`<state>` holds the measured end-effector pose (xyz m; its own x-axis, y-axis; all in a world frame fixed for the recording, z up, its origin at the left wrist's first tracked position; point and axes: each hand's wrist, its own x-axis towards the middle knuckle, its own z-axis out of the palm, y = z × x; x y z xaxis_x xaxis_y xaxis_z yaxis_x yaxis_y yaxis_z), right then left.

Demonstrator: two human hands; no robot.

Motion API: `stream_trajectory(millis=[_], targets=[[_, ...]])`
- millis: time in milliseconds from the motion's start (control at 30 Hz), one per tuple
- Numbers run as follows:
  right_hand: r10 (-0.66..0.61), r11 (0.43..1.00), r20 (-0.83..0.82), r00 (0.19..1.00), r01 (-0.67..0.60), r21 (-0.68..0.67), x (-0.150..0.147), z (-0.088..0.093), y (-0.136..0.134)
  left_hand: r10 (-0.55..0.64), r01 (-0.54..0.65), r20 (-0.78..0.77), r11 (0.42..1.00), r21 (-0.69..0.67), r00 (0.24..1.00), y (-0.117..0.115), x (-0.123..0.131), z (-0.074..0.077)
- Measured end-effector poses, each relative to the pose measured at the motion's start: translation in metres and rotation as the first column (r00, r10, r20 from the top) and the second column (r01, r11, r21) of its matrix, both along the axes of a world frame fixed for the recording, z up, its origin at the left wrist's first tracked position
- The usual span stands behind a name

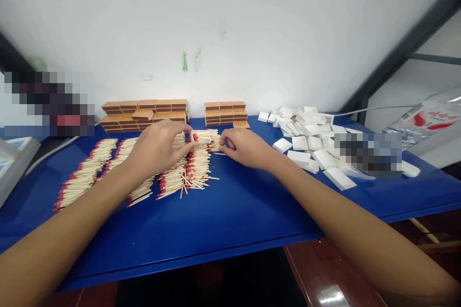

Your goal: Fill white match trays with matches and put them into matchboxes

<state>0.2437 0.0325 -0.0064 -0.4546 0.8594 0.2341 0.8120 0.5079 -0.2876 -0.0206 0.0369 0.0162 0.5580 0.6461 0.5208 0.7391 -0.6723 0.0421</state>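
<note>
My left hand (162,144) is closed on a small white matchbox tray (201,141), with thumb and index finger at its left end. Some matches lie inside the tray. Just to its right, my right hand (243,147) has its fingertips pinched together beside loose matches; whether anything is between them I cannot make out. Under and below the tray lies a row of red-headed matches (199,168). More rows of matches (88,170) spread to the left, partly covered by my left hand and forearm.
Brown matchboxes are stacked along the wall, in a longer stack (144,114) and a shorter one (226,114). White trays (309,136) are heaped at the right of the blue table (245,211). A clear plastic bottle pack (428,122) leans beyond them.
</note>
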Motion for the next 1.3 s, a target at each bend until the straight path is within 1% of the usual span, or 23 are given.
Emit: stream_trajectory(millis=[67,200,467,667,767,900,1067,1200,1300], targets=[[-0.020,1.000,0.005,1.000,0.020,0.001,0.000,-0.002,0.002,-0.001,0.001,0.001,1.000,-0.001,1.000,0.000,0.000,0.000],[-0.011,1.000,0.026,1.000,0.012,-0.029,0.001,-0.003,0.004,0.001,-0.001,0.007,1.000,-0.006,1.000,0.000,-0.001,0.000],[0.005,1.000,0.009,1.000,-0.005,-0.018,0.012,0.006,0.007,-0.005,0.005,0.003,1.000,-0.004,1.000,-0.001,0.000,0.001],[-0.040,0.999,0.067,0.997,0.041,-0.013,0.019,0.008,0.007,0.002,-0.002,-0.007,1.000,-0.006,1.000,-0.002,0.000,0.003],[-0.001,1.000,0.054,0.999,0.002,-0.026,0.019,0.012,0.005,0.007,-0.007,-0.010,1.000,-0.013,1.000,-0.002,0.000,0.003],[0.079,0.992,0.024,0.997,-0.077,-0.098,0.015,0.014,0.002,0.007,-0.007,-0.012,1.000,-0.014,1.000,-0.002,0.000,0.002],[0.067,0.984,0.036,0.997,-0.060,-0.171,0.013,0.009,0.002,0.011,-0.011,-0.017,1.000,-0.020,1.000,-0.002,0.000,0.003],[0.075,0.983,0.044,0.996,-0.067,-0.169,0.014,0.010,0.001,0.017,-0.018,-0.022,1.000,-0.021,1.000,-0.003,0.001,0.004],[0.080,0.982,0.013,0.997,-0.076,-0.171,0.010,0.012,-0.003,0.017,-0.018,-0.026,1.000,-0.023,1.000,-0.003,0.001,0.003]])
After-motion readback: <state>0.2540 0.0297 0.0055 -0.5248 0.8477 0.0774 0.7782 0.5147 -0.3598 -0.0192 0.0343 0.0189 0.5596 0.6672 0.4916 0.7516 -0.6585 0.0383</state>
